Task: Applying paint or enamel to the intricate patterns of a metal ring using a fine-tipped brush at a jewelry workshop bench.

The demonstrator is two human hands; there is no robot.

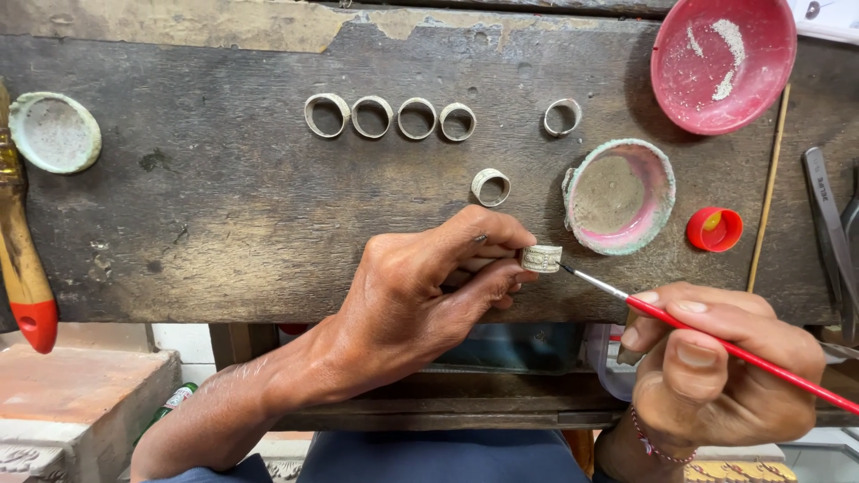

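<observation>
My left hand [429, 286] pinches a pale metal ring [541, 258] between thumb and fingers, just above the near edge of the dark wooden bench [224, 215]. My right hand [716, 367] grips a thin red-handled brush [716, 344], whose fine tip touches the ring's right side. Several similar rings [390, 117] lie in a row at the back of the bench. One more ring [562, 117] sits apart to their right, and another ring [490, 186] lies closer to my left hand.
A crusted pink dish [619, 195] sits right of the held ring, with a small red cap [715, 229] beside it. A red bowl [723, 61] holding white powder stands at the back right. A pale dish [54, 132] and a wide brush [20, 250] lie at left; pliers [828, 224] at right.
</observation>
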